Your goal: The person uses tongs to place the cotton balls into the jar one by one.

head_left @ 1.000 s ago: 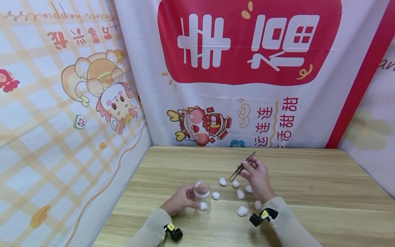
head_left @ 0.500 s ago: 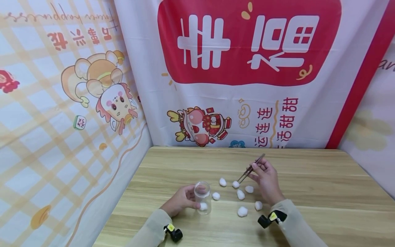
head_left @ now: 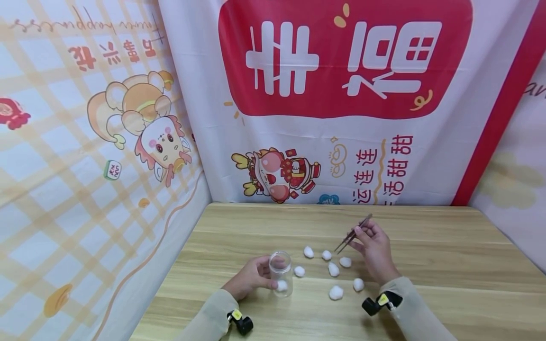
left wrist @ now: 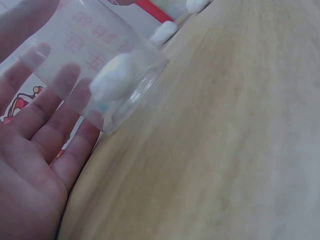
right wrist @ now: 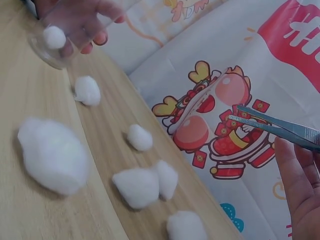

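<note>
My left hand [head_left: 251,277] grips a clear jar [head_left: 286,279] from its left side, fingers around it. One white cotton ball [left wrist: 114,78] lies at the bottom of the jar in the left wrist view. My right hand [head_left: 375,250] holds metal tweezers [head_left: 353,234] between thumb and fingers. Their tips are apart with nothing between them, as the right wrist view shows too [tweezers [right wrist: 280,128]]. Below and left of the tips, several loose cotton balls lie on the table, among them one [head_left: 326,255] nearest the tips.
The wooden table [head_left: 448,255] meets a printed white and red cloth [head_left: 273,128] at its back edge. A checked cloth [head_left: 106,199] hangs at the left. Toward the front lie two cotton balls, a large one [head_left: 336,292] and a smaller one [head_left: 358,284].
My right hand has moved right with the tweezers, whose tips passed the cotton ball near the back and left it on the table. My left hand and the jar have stayed in place.
</note>
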Available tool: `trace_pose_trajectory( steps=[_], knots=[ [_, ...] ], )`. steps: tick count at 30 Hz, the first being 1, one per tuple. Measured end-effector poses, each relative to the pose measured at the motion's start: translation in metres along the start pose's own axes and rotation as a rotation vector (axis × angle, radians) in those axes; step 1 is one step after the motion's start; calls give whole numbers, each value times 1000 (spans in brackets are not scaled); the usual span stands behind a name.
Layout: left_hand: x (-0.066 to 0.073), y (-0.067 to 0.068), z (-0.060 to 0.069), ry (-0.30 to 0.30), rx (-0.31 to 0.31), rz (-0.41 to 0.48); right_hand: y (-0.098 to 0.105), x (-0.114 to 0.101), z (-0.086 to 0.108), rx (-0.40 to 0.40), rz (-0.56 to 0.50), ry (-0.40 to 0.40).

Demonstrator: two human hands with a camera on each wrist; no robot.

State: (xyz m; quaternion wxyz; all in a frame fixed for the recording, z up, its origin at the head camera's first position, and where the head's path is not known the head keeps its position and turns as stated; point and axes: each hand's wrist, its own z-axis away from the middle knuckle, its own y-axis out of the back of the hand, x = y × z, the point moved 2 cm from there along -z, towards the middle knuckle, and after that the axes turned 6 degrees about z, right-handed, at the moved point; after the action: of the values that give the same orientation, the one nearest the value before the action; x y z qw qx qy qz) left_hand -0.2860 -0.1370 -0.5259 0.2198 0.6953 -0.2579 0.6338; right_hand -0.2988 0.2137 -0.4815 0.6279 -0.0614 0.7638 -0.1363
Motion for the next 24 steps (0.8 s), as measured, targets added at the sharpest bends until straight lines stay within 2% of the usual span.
trace_pose_trajectory(
  steps=[6, 14, 24],
  knots=[
    [0, 1, 0, 19, 8, 7, 8, 2, -1, 1, 0, -13],
    [-1, 0, 0, -13, -1, -1, 16, 4, -3, 15, 11, -17],
    [1, 0, -1, 12, -4, 18, 24, 5, -5, 25, 21, -1]
  ],
)
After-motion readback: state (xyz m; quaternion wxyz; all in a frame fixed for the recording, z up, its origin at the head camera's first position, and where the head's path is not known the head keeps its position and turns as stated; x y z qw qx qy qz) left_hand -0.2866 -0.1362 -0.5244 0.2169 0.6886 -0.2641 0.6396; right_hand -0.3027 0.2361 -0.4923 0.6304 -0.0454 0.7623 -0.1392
